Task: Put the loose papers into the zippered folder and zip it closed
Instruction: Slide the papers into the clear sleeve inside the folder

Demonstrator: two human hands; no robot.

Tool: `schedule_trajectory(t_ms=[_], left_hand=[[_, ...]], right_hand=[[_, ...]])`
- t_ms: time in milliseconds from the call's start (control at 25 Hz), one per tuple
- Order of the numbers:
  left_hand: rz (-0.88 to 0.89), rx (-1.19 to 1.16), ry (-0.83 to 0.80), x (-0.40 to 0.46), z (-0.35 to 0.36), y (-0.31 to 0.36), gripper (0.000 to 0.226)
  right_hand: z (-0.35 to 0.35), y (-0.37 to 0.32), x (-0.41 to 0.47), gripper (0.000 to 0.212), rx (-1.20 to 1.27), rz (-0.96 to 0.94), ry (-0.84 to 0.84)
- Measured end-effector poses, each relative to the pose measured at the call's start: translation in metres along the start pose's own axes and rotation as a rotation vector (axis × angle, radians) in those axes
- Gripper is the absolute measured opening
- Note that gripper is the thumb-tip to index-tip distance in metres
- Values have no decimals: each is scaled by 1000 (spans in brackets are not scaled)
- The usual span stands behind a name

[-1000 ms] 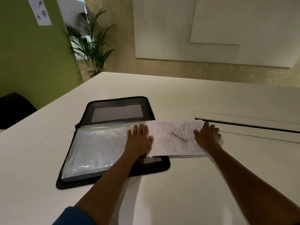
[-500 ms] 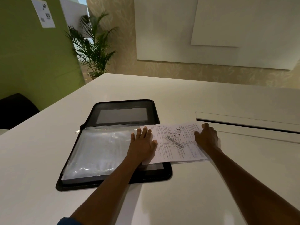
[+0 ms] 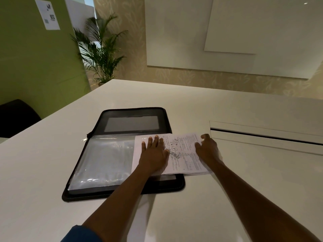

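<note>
Left hand [image 3: 154,151] flat, fingers straight, pressing papers [image 3: 183,154] down onto open zippered folder [image 3: 104,163]. Right hand [image 3: 208,149] curled on papers' right edge, gripping the stack. Papers half over folder's right side, overhanging onto table [image 3: 244,198] beyond folder's right edge. Print too small to read; folder's near-right corner part hidden by left forearm. Zipper pull [image 3: 84,139] at folder's left edge.
</note>
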State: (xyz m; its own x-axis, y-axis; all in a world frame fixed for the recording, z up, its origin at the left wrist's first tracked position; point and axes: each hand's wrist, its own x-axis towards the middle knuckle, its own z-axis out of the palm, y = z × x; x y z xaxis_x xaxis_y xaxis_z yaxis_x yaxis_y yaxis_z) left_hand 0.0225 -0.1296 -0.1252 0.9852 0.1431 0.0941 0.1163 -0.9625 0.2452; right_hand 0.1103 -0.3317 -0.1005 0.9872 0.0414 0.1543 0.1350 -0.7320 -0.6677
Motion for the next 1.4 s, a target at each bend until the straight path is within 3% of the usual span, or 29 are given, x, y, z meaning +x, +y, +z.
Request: schedule_trajectory(t_ms=[560, 1400], left_hand=[[-14, -20, -14, 1, -2, 3, 67], [-33, -25, -7, 4, 2, 5, 63]], right_hand=[[21, -35, -18, 31, 136, -14, -89], [49, -67, -21, 37, 203, -142, -302]])
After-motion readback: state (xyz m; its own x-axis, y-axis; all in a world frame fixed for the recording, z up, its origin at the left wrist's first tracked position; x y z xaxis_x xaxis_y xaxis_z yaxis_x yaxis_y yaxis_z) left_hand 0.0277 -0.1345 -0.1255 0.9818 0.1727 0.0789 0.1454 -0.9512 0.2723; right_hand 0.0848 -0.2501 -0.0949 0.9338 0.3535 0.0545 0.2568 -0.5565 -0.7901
